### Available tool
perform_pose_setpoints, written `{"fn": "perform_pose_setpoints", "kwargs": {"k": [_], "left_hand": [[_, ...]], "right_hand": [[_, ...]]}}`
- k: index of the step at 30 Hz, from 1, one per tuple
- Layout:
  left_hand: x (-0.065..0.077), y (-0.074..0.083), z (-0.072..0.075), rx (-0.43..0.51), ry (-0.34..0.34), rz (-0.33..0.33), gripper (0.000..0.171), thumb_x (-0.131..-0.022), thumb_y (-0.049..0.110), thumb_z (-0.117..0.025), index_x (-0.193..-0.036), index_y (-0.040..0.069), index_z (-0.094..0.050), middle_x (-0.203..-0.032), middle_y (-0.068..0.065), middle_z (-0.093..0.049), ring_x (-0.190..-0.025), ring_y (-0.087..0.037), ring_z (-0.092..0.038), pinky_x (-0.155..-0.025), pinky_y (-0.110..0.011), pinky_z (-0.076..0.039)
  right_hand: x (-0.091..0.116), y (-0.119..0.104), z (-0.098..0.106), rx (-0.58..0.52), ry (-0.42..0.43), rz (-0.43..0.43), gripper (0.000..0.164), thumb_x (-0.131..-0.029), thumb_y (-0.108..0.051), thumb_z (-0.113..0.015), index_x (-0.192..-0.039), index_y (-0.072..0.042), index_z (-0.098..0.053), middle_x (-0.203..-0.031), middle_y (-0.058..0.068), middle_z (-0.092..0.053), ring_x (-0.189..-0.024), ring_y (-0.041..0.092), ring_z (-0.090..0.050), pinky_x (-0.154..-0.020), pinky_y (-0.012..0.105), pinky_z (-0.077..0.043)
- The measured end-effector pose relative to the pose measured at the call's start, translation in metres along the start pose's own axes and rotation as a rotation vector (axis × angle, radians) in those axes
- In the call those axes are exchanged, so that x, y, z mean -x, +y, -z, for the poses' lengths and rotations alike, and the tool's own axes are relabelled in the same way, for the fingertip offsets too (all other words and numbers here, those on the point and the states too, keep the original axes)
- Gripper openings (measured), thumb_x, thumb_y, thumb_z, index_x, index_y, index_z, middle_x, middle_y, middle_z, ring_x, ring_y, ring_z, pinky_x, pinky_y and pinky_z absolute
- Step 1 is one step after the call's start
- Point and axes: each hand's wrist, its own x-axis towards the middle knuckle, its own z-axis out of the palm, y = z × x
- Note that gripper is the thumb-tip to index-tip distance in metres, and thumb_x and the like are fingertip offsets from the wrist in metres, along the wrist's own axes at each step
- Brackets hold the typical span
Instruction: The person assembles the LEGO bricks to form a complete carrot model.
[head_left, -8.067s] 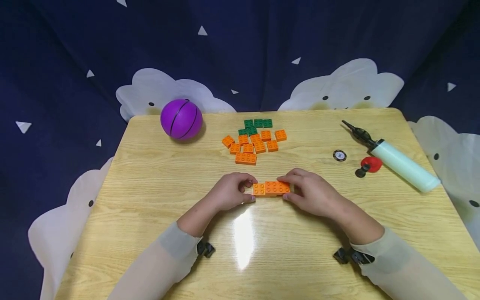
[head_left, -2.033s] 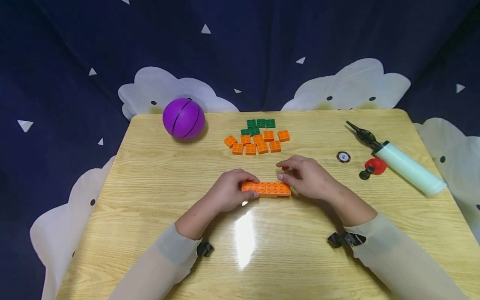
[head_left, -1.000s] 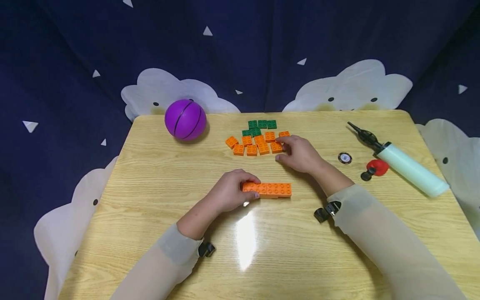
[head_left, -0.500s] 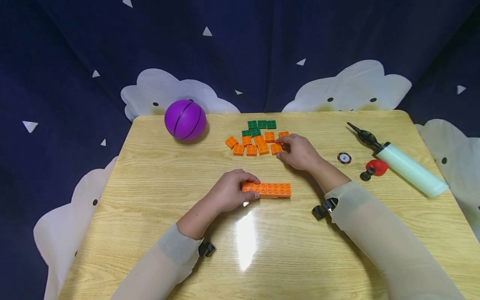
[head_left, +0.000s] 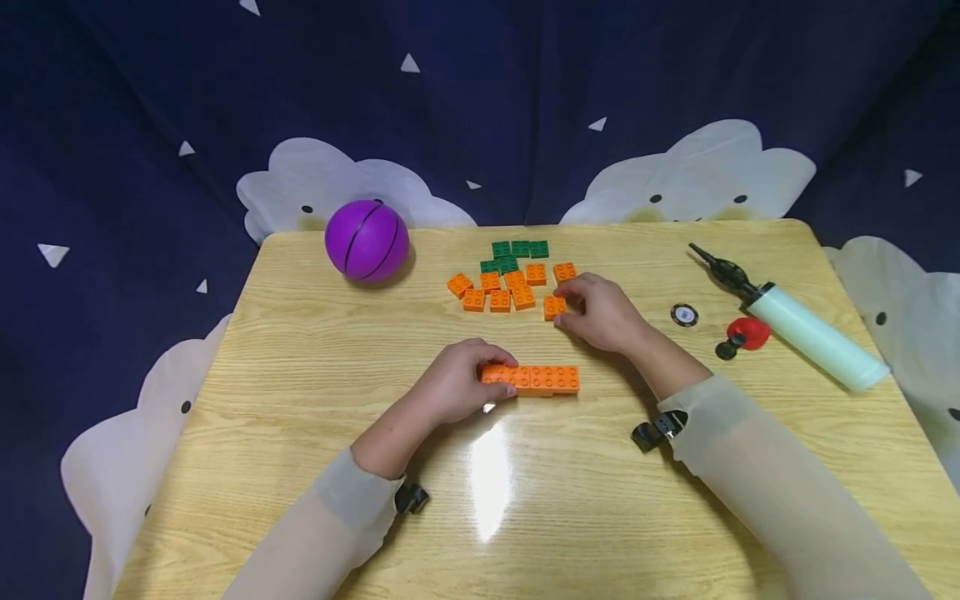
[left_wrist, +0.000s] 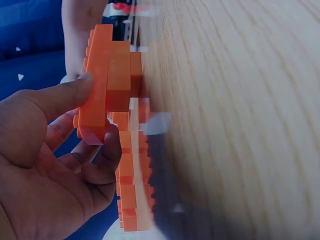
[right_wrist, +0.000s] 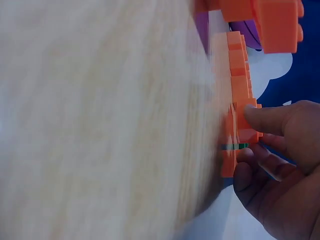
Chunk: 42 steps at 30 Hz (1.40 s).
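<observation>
My left hand (head_left: 456, 382) grips the left end of a stepped orange toy brick build (head_left: 553, 379), thumb on the near side and fingers behind. Its top layer is two long bricks end to end; in the left wrist view the lower layers of the build (left_wrist: 119, 75) are shorter, so the held end overhangs. Farther back, my right hand (head_left: 606, 315) pinches a small orange four-stud brick (head_left: 554, 307) between thumb and fingers. Seen from the right wrist, this small brick (right_wrist: 246, 120) is close over the table, with other orange bricks (right_wrist: 239, 62) behind it.
Several loose orange bricks (head_left: 500, 301) and green bricks (head_left: 521, 248) lie at the table's back middle. A purple ball (head_left: 367, 241) sits back left. On the right are a poker chip (head_left: 684, 315), a red and black item (head_left: 747, 333) and a hand pump (head_left: 813, 337).
A long orange brick from the loose group now forms the build's left top. My right hand left the build, reached the loose bricks and drew a small one slightly nearer. My left hand stayed.
</observation>
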Motion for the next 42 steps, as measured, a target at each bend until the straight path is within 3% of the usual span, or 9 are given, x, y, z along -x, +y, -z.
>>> {"fn": "perform_pose_setpoints", "kwargs": {"k": [15, 32, 42], "left_hand": [[-0.001, 0.001, 0.001, 0.003, -0.005, 0.018, 0.03, -0.089, 0.03, -0.085, -0.116, 0.025, -0.076, -0.111, 0.008, -0.067, -0.096, -0.017, -0.056, -0.09, -0.038, -0.048], [0.0, 0.002, 0.001, -0.004, -0.006, 0.035, 0.03, -0.088, 0.03, -0.086, -0.116, 0.025, -0.076, -0.112, 0.007, -0.067, -0.1, -0.017, -0.057, -0.094, -0.038, -0.048], [0.0, 0.002, 0.001, 0.01, -0.002, 0.028, 0.03, -0.088, 0.029, -0.086, -0.116, 0.024, -0.076, -0.105, 0.008, -0.065, -0.091, -0.019, -0.056, -0.086, -0.037, -0.048]], "right_hand": [[0.026, -0.012, 0.006, -0.028, 0.002, 0.018, 0.037, -0.093, -0.02, -0.076, -0.128, -0.009, -0.069, -0.119, 0.009, -0.067, -0.084, 0.022, -0.058, -0.072, 0.038, -0.049], [0.054, -0.022, 0.013, -0.091, -0.008, 0.128, 0.046, -0.097, -0.02, -0.074, -0.139, -0.006, -0.064, -0.125, 0.008, -0.066, -0.085, 0.018, -0.06, -0.072, 0.036, -0.052], [0.075, -0.024, 0.015, -0.131, 0.017, 0.157, 0.043, -0.097, -0.02, -0.075, -0.138, -0.008, -0.067, -0.122, 0.005, -0.066, -0.081, 0.015, -0.059, -0.066, 0.031, -0.052]]}}
